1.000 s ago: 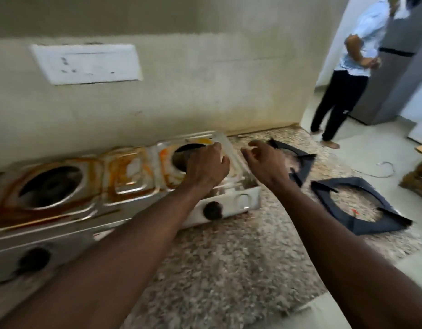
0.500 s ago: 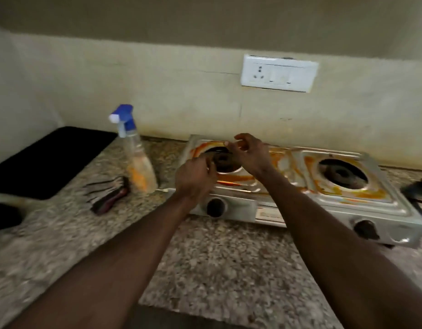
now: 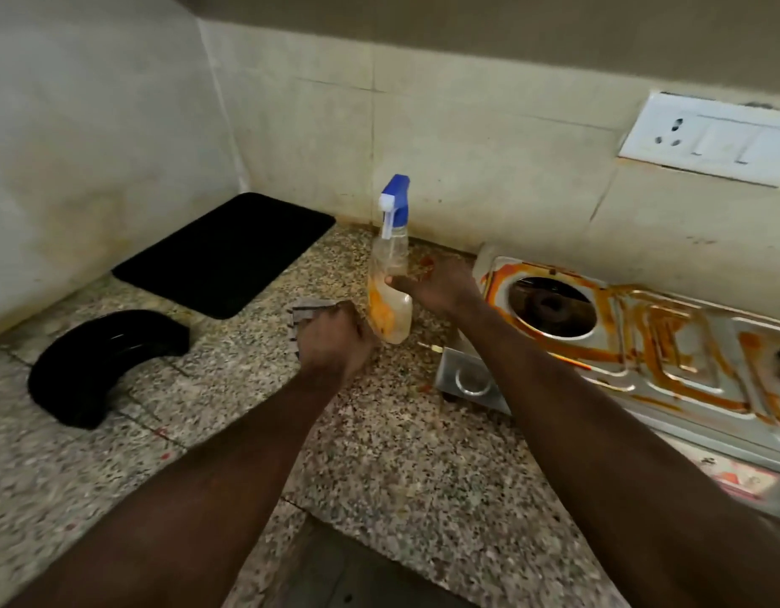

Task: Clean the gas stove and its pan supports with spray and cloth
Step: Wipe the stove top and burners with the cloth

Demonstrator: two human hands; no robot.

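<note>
Both hands have left the stove [image 3: 669, 344]: right hand [image 3: 441, 285] now grips the spray bottle [image 3: 390, 320], left hand [image 3: 335, 342] just beside the bottle curls around the cloth [image 3: 308, 308]

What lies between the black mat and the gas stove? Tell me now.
In the head view, the spray bottle stands there, gripped by the right hand; the left hand grips a cloth beside it.
</note>
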